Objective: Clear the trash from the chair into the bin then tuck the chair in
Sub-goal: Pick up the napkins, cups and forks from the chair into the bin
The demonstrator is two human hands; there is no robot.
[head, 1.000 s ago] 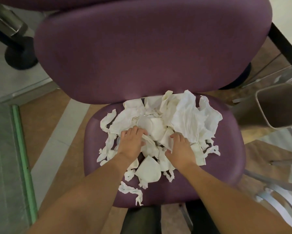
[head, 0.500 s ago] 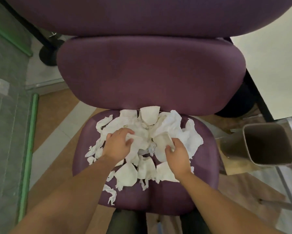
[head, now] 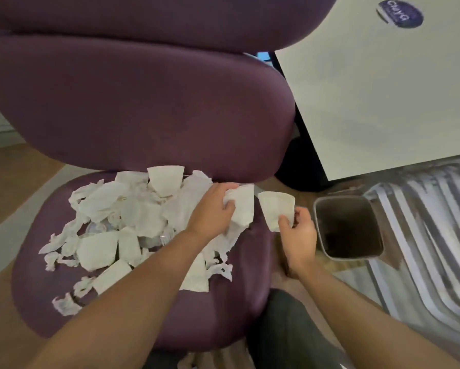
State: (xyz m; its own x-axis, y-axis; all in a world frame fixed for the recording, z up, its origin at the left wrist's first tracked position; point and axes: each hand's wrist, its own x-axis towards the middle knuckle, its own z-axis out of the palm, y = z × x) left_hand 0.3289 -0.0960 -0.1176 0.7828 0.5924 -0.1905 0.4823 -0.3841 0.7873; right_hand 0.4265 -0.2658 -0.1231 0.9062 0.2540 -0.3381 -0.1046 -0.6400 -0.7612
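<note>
A purple padded chair [head: 133, 107] fills the view, its seat [head: 223, 310] strewn with white crumpled tissue and flattened paper cups [head: 117, 225]. My left hand [head: 213, 209] grips a paper cup and tissue [head: 241, 206] at the seat's right edge. My right hand [head: 299, 235] pinches a white paper cup [head: 275, 209] in the gap between the seat and the bin. The grey rectangular bin [head: 380, 251] stands on the floor just right of that hand, its opening dark.
A white table top [head: 383, 89] with a round purple sticker [head: 400, 14] lies at the upper right, past the bin. A pale slatted chair [head: 436, 235] stands right of the bin. My dark trouser leg [head: 284, 328] is below the seat's right edge. Wooden floor shows at left.
Both hands have left the middle of the pile and moved right, each carrying paper. The right hand has passed the seat's edge toward the bin. The view has swung right.
</note>
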